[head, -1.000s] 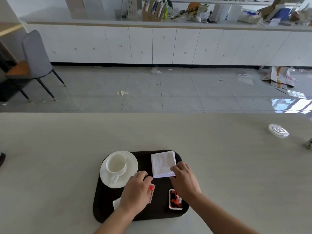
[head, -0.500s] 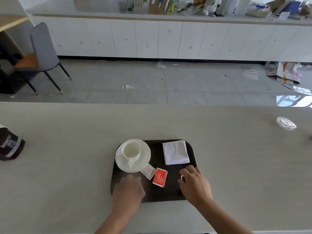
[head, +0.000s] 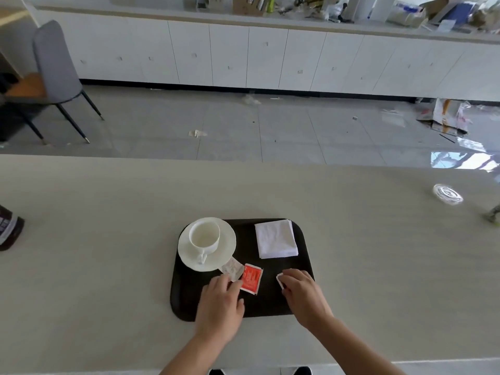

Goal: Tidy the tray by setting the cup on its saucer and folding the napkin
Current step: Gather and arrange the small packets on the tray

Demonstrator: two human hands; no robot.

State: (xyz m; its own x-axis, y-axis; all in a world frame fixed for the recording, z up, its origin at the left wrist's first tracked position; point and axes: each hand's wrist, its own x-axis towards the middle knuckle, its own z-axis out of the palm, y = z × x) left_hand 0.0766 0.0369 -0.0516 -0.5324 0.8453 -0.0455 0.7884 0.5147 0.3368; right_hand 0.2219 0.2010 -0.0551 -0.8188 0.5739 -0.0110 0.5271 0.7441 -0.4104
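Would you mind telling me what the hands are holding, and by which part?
Right hand curls over a small packet, grip point hidden. Left hand only touches the white sachet.

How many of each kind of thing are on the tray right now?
Cup: 1
Saucer: 1
Napkin: 1
Packets: 3, namely the pale packet, the red packet and a third packet mostly hidden under the right hand
Total on the tray: 6
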